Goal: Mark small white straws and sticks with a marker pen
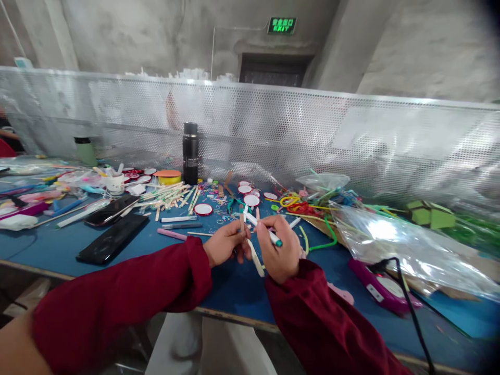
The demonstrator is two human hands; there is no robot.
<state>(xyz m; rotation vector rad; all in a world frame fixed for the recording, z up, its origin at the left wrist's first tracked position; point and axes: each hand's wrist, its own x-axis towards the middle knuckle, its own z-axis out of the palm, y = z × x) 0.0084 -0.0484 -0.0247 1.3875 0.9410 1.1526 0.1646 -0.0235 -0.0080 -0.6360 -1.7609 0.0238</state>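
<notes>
My left hand (227, 242) is closed around a wooden craft stick (241, 217), which points up between thumb and fingers. In my right hand (282, 248) is a white marker (253, 219) with a green end (275, 240), its other end slanting toward the stick. Whether the marker's tip touches the stick, I cannot tell. Below and between the hands, a second pale craft stick (255, 259) slopes down toward the table's front edge; its upper end is hidden by my fingers. A pink pen (172, 234) rests on the blue table left of my left hand.
Two dark phones (113, 239) lie at the left. Behind them are piled craft sticks (166, 197) and a black bottle (190, 153). Clear plastic bags (394, 245) and a purple device (380, 286) with a black cable occupy the right. A perforated metal screen (273, 130) borders the back.
</notes>
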